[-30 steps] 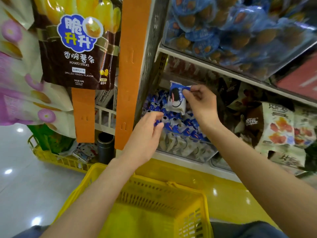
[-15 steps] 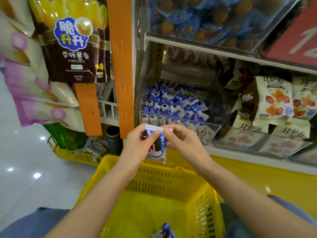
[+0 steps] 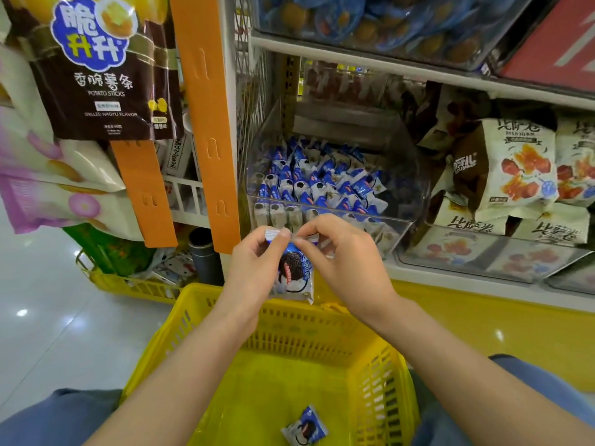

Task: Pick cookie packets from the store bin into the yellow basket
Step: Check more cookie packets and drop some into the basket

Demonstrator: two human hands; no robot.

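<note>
A blue-and-white cookie packet (image 3: pixel 294 273) hangs upright above the far rim of the yellow basket (image 3: pixel 167 342). My left hand (image 3: pixel 254 268) and my right hand (image 3: pixel 341 262) both pinch its top edge. Another cookie packet (image 3: pixel 304 428) lies flat on the basket's floor near me. The clear store bin (image 3: pixel 402 201) on the shelf behind my hands holds several more blue-and-white packets (image 3: pixel 318 185).
Snack bags (image 3: pixel 512 165) fill the shelf to the bin's right. An orange hanging strip (image 3: pixel 206 123) with a potato-stick bag (image 3: pixel 93 66) is at the left. A second yellow basket (image 3: pixel 128 284) stands on the shiny floor at left.
My right hand lifted a packet out of the bin and brought it down over the basket; my left hand joined it on the packet's top edge. Both have held still since.
</note>
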